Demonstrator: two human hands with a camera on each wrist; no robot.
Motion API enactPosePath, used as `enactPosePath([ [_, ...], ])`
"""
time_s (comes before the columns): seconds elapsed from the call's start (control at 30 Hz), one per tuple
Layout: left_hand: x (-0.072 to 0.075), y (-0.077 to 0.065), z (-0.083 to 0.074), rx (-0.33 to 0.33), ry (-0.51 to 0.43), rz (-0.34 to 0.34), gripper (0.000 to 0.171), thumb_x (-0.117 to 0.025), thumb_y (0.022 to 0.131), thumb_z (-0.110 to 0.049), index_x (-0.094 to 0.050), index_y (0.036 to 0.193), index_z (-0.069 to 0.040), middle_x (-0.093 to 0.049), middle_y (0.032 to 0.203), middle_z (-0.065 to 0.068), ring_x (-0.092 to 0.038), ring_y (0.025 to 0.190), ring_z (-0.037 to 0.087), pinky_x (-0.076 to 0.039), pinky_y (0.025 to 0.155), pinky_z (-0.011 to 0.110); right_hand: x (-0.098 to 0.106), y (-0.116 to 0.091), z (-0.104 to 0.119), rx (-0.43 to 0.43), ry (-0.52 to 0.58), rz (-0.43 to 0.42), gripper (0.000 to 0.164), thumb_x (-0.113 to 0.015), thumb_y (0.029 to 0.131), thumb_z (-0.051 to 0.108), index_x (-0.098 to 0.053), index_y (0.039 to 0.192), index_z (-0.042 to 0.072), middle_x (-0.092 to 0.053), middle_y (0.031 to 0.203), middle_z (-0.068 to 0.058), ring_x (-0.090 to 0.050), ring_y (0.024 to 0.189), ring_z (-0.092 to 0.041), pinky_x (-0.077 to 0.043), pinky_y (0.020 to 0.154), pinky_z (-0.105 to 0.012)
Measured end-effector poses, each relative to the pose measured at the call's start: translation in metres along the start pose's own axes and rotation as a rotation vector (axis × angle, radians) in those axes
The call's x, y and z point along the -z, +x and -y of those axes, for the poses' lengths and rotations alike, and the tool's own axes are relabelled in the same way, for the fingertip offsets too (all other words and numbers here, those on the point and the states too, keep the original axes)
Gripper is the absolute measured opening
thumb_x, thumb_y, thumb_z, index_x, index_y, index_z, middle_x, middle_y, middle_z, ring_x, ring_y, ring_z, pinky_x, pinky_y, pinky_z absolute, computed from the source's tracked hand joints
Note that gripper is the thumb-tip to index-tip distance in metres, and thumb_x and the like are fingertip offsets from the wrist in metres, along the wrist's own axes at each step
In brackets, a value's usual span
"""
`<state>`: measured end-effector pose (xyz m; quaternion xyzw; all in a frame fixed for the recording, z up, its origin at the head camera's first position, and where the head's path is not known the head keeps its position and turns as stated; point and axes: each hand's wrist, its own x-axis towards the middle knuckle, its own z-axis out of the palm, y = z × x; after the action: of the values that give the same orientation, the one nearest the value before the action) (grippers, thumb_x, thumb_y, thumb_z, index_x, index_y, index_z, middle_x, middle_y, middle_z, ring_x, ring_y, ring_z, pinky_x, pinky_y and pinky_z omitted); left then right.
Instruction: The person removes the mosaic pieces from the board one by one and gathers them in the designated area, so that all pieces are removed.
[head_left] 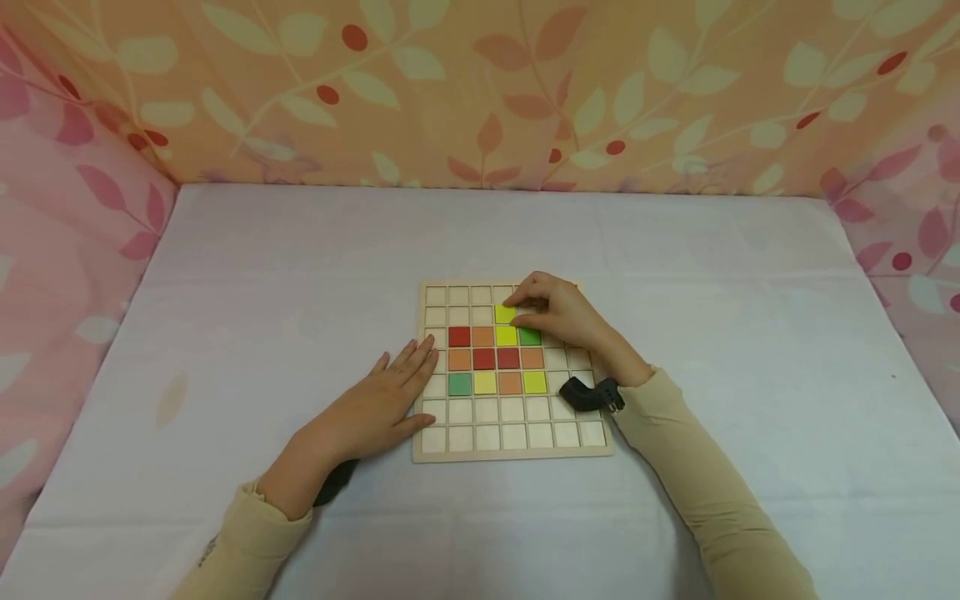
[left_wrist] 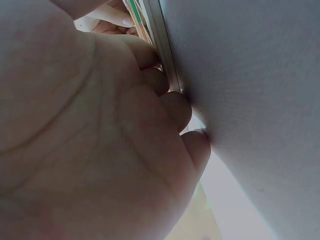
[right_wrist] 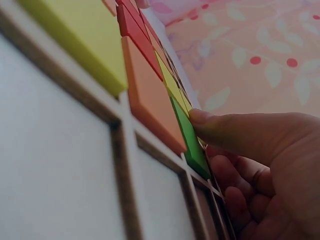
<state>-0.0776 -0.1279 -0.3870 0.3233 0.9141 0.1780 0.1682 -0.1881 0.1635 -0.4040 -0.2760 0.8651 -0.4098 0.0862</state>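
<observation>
A wooden grid board (head_left: 517,457) lies on the table, with several coloured square tiles in its middle cells. My right hand (head_left: 558,312) is over the upper part of the board. Its thumb and index finger pinch a yellow tile (head_left: 505,314) at the fourth column of the second row. Just below are another yellow tile (head_left: 506,336) and a green tile (head_left: 530,337). In the right wrist view the thumb (right_wrist: 220,127) hides part of the pinched tile. My left hand (head_left: 378,408) rests at the board's left edge, fingers extended, fingertips touching the frame.
Red tiles (head_left: 484,359), orange tiles (head_left: 532,358) and a teal tile (head_left: 459,384) fill neighbouring cells. A white cloth (head_left: 300,250) covers the table. Patterned fabric (head_left: 450,92) hangs behind and at both sides. A black wrist device (head_left: 588,394) on the right arm overhangs the board's right side.
</observation>
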Motion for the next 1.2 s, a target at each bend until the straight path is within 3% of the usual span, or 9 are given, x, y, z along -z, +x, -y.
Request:
enactPosePath([
  [0.3, 0.0014, 0.0013, 0.0005, -0.003, 0.01, -0.011, 0.077, -0.056, 0.094, -0.035, -0.017, 0.149, 0.002, -0.004, 0.157, 0.015, -0.006, 0.143, 0.031, -0.013, 0.111, 0.054, 0.002, 0.0005, 0.0019, -0.008, 0.054, -0.003, 0.025, -0.074, 0.08, 0.006, -0.066, 0.104, 0.004, -0.062, 0.102, -0.007, -0.057, 0.091, -0.019, -0.047, 0.08, -0.032],
  [0.67, -0.0016, 0.0012, 0.0022, 0.003, 0.019, -0.02, 0.079, -0.057, 0.093, -0.037, -0.016, 0.149, 0.001, -0.004, 0.157, 0.013, -0.006, 0.143, 0.03, -0.014, 0.111, 0.054, 0.0031, 0.0004, 0.0028, 0.021, 0.113, -0.031, 0.016, -0.068, 0.086, 0.006, -0.071, 0.102, 0.006, -0.063, 0.097, -0.004, -0.056, 0.081, -0.015, -0.046, 0.071, -0.025],
  [1.0, -0.0066, -0.0008, 0.0007, 0.012, 0.02, -0.016, 0.079, -0.058, 0.093, -0.037, -0.018, 0.149, 0.002, -0.005, 0.157, 0.014, -0.007, 0.143, 0.031, -0.015, 0.11, 0.055, -0.0001, -0.0043, 0.0054, -0.095, 0.129, -0.057, 0.016, -0.07, 0.085, 0.01, -0.071, 0.1, 0.006, -0.067, 0.091, -0.004, -0.058, 0.079, -0.016, -0.048, 0.072, -0.028],
  [1.2, -0.0063, -0.0025, 0.0012, 0.001, 0.006, -0.026, 0.078, -0.057, 0.094, -0.037, -0.017, 0.149, 0.002, -0.004, 0.157, 0.014, -0.006, 0.143, 0.031, -0.014, 0.11, 0.055, 0.0021, -0.0043, 0.0069, -0.128, 0.229, -0.086, 0.016, -0.07, 0.085, 0.008, -0.07, 0.1, 0.002, -0.067, 0.092, -0.008, -0.061, 0.079, -0.019, -0.05, 0.07, -0.025],
])
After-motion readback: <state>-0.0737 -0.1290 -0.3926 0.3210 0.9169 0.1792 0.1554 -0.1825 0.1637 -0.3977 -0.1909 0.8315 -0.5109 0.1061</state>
